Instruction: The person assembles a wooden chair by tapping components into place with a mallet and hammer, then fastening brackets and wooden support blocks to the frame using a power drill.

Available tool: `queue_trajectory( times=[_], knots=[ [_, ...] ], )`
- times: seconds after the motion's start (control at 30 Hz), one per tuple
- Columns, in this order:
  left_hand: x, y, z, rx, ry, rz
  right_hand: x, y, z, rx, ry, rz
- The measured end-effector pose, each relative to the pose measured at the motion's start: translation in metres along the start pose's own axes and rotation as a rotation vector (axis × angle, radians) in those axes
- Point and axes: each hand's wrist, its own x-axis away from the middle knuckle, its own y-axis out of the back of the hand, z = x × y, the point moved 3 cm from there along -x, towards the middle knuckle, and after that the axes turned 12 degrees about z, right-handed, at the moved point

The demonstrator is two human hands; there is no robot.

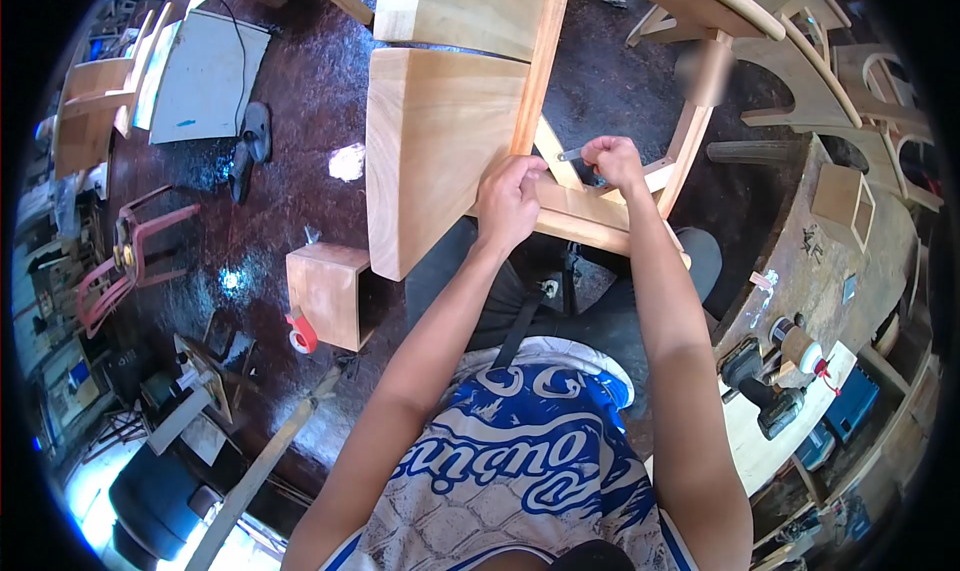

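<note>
In front of me stands a pale wooden chair frame (590, 233), tilted, with broad flat boards (445, 156) along its left side. My left hand (510, 199) is closed at the corner where a rail meets the upright, its fingers curled against the wood. My right hand (612, 161) pinches a small grey metal wrench (570, 155) above the opening in the frame. The wrench's far end lies by a diagonal brace (558, 153). Whether it sits on a bolt is too small to tell.
A wooden box (328, 293) and a red tape roll (301, 333) are at the left. On the right, a worktable (800, 261) carries a cordless drill (765, 389), a glue bottle (798, 345) and a small wooden box (843, 206). Slippers (255, 136) lie on the floor.
</note>
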Motion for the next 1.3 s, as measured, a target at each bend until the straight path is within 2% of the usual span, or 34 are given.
queue_trajectory(
  times=[0.07,0.13,0.57,0.73,0.8,0.83,0.9,0.93,1.0,1.03,1.1,1.13,1.2,1.3],
  knots=[
    [-0.001,0.000,-0.001,-0.012,0.000,-0.001,0.000,-0.003,0.000,0.019,-0.001,-0.009],
    [0.000,0.001,-0.002,-0.025,0.003,0.000,0.005,-0.004,0.006,0.173,0.031,-0.119],
    [-0.001,0.000,-0.003,-0.050,0.041,0.031,0.022,-0.011,0.022,0.118,-0.012,-0.149],
    [-0.011,-0.002,-0.003,-0.172,0.039,0.066,0.021,-0.010,0.023,0.252,-0.002,-0.170],
    [-0.019,-0.005,-0.004,-0.191,0.286,0.221,0.022,-0.011,0.022,0.237,-0.008,-0.167],
    [-0.024,-0.007,-0.001,-0.194,0.286,0.220,0.023,-0.011,0.023,0.225,-0.015,-0.166],
    [-0.042,-0.012,-0.004,-0.572,-0.088,0.161,0.023,-0.012,0.023,0.260,0.016,-0.184],
    [-0.053,-0.017,0.002,-0.573,-0.088,0.161,0.024,-0.012,0.023,0.298,0.044,-0.200],
    [-0.074,-0.030,0.010,-0.862,-0.286,0.258,0.024,-0.014,0.023,0.315,0.050,-0.214],
    [-0.084,-0.034,0.016,-0.862,-0.289,0.256,0.024,-0.013,0.025,0.330,0.054,-0.230],
    [-0.094,-0.042,0.023,-1.140,-0.323,0.348,0.025,-0.013,0.026,0.347,0.065,-0.234],
    [-0.096,-0.042,0.023,-1.138,-0.323,0.351,0.026,-0.013,0.026,0.365,0.075,-0.234],
    [-0.099,-0.042,0.030,-1.150,-0.228,0.529,0.026,-0.013,0.025,0.374,0.072,-0.230],
    [-0.097,-0.039,0.030,-1.168,-0.292,0.515,0.027,-0.014,0.024,0.372,0.084,-0.237]
  ],
)
